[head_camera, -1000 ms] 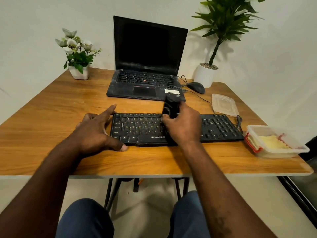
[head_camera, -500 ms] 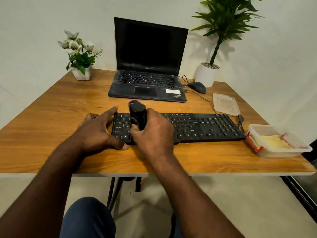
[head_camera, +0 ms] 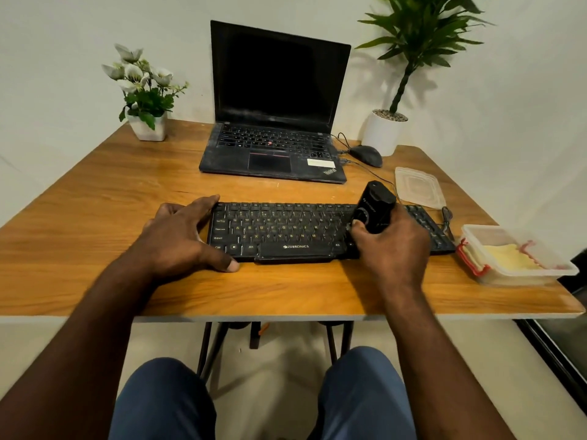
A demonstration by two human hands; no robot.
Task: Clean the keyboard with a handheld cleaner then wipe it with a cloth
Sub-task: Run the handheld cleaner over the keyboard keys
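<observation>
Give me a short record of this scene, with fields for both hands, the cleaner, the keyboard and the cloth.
keyboard: black, flat on the table
left hand: braces the keyboard's left end, fingers straight
right hand: grips the cleaner over the keyboard's right part
cleaner: black, lower end hidden by the hand
cloth: yellow, in the open box at the table's right edge
elsewhere: lid, laptop, mouse

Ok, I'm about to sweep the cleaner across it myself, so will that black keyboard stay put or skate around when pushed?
The keyboard looks slim and flat, so it is probably light and stiff, and unlikely to tip. On the smooth wooden table it could well slide under sideways pushes. The left hand braces its left end, which suggests as much.
</observation>
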